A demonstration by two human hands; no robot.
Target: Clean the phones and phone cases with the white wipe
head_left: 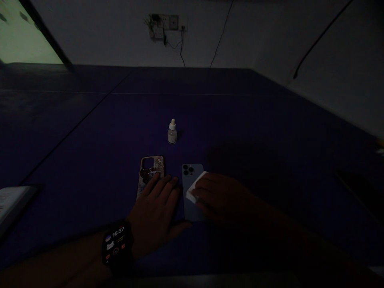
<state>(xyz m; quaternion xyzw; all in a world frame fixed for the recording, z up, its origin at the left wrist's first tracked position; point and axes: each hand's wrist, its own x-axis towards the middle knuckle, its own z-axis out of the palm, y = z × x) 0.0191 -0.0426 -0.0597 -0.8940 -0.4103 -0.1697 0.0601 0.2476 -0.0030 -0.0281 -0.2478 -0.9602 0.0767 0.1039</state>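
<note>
A blue-grey phone [189,210] lies back side up on the dark blue table, its cameras at the far end. My right hand [222,196] is closed on a folded white wipe [193,191] that rests on the phone's back. To the left, a patterned phone case [151,166] with a camera cutout lies flat. Over the case's near part and the table beside it, my left hand [156,212] is stretched out with fingers extended, hiding some of the case. Beyond both stands a small dropper bottle [172,135] with a white cap, upright.
A white box-like object [13,204] sits at the left edge. On the right lies a dark flat object [357,192], hard to make out. Sockets with plugs and cables [168,24] are on the back wall. The room is dim.
</note>
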